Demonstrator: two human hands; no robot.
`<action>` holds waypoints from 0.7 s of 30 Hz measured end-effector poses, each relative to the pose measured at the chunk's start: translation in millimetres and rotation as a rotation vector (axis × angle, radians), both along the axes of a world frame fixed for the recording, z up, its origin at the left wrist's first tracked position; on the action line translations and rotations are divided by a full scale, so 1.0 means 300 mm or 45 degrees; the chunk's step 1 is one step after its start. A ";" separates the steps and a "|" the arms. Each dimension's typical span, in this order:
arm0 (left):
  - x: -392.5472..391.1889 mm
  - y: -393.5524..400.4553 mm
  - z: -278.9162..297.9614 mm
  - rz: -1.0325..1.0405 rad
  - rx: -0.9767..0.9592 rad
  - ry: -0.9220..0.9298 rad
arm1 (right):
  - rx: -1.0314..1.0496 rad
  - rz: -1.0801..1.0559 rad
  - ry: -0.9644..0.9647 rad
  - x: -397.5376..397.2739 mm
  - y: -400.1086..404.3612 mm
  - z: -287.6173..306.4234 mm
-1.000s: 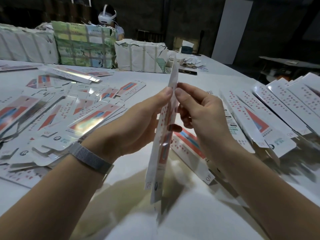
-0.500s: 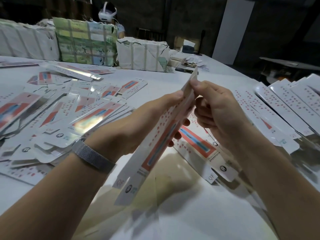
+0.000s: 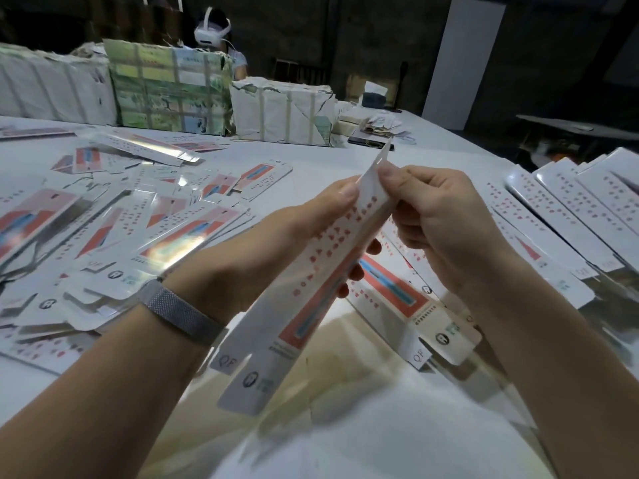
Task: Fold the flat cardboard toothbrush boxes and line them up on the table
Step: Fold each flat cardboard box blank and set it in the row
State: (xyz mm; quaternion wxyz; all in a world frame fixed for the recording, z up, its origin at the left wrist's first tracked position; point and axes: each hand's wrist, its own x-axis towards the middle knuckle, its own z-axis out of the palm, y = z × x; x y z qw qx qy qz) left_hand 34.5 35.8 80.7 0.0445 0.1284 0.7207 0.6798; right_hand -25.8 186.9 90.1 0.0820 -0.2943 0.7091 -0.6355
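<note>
Head view: shaping one toothbrush box (image 3: 321,271) in the air, over the near edge of the table (image 3: 432,140).

Held slanted between both hands, top end pinched by left hand (image 3: 273,250) and right hand (image 3: 446,229), fingers closed narrow on its long edges. Probably still opening the flat sleeve; next, pressing the sides square and tucking the end flaps. Loose pile of flat boxes (image 3: 114,229) toward the left edge, row of folded boxes (image 3: 567,209) along the right edge. Wrapped bundles (image 3: 166,88) at the far edge, contents hidden.
</note>
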 end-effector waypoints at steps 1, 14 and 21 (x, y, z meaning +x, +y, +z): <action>-0.004 0.006 0.001 -0.007 -0.008 -0.034 | 0.006 -0.022 0.016 0.001 0.002 0.003; 0.028 -0.033 -0.100 0.023 0.957 -0.257 | -0.218 0.230 -0.244 0.018 -0.049 -0.049; 0.013 -0.038 -0.122 0.329 0.486 -0.240 | -0.468 0.136 -0.487 0.022 -0.052 -0.058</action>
